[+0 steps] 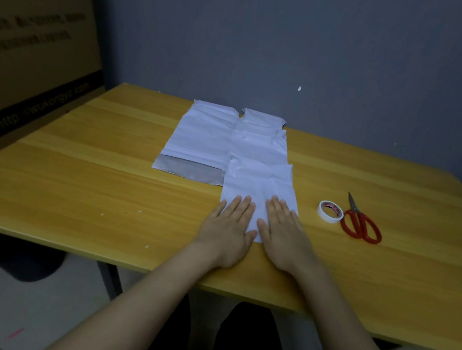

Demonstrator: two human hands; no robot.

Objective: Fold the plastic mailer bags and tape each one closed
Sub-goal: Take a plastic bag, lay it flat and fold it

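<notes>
Head view: my left hand (228, 230) & right hand (283, 234) lie flat, fingers straight, pressing the fold into the nearest mailer bag (260, 187) mid-table (104, 187) (more bags (199, 138) behind); next, prob. reach right for the tape roll (330, 212) by the scissors (361, 221).
</notes>
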